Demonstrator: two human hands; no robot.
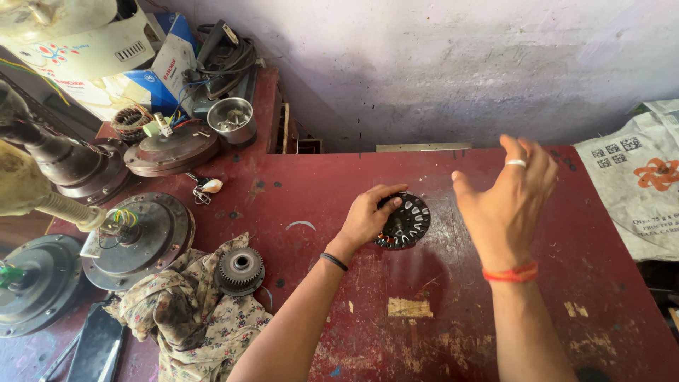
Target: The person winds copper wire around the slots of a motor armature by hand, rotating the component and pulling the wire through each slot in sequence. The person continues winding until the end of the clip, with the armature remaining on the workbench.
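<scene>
Left hand (pixel 368 216) grips the round black stator (pixel 404 221), lying flat mid-frame on the red tabletop (pixel 438 311), no clear long axis; right hand (pixel 511 198) hovers open, fingers spread.

My left hand (pixel 369 216) rests on a round black fan part (pixel 406 221) on the red tabletop (pixel 438 283). My right hand (pixel 511 198) is up in the air beside it, fingers (pixel 527 152) spread. A flowery rag (pixel 185 311) holds a gear-like ring (pixel 240 269) nearby.

Left hand (pixel 368 216) curled palm-down, fingers (pixel 390 192) bent; right hand (pixel 511 198) raised, fingers spread.
</scene>
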